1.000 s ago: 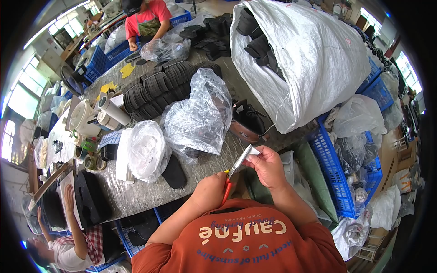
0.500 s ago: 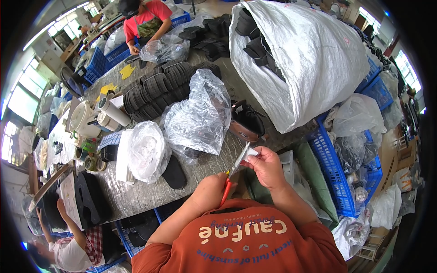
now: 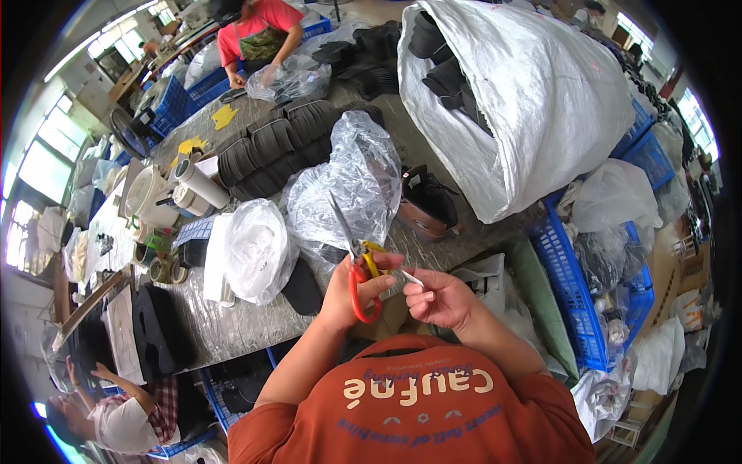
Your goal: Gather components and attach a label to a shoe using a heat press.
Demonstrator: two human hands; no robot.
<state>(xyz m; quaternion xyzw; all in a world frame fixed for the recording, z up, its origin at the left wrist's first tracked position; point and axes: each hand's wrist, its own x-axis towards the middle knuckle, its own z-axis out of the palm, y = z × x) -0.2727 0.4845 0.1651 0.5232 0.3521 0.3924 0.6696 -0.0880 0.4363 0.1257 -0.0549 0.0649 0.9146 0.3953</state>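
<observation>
My left hand [image 3: 337, 303] is closed on a pair of scissors [image 3: 355, 247] with red and yellow handles. The blades point away from me over the table, and some fingers reach toward my right. Close beside it, my right hand [image 3: 447, 301] pinches a small white piece [image 3: 413, 278], seen nearly edge-on; its material is hard to make out. Beyond my hands a brown leather-like pouch or bag [image 3: 423, 220] with a dark opening lies on the table. Left of it is a crumpled clear plastic bag [image 3: 340, 182].
Stacks of black pads [image 3: 270, 143] lie across the table [image 3: 232, 332]. A large white sack [image 3: 525, 100] with black pieces stands at the far right. A blue crate [image 3: 576, 301] is at my right. Co-workers sit at far left [image 3: 259, 35] and near left [image 3: 127, 417].
My left hand has turned the scissors so the blades swing left, off the white piece. My right hand has drawn slightly lower, still pinching that piece.
</observation>
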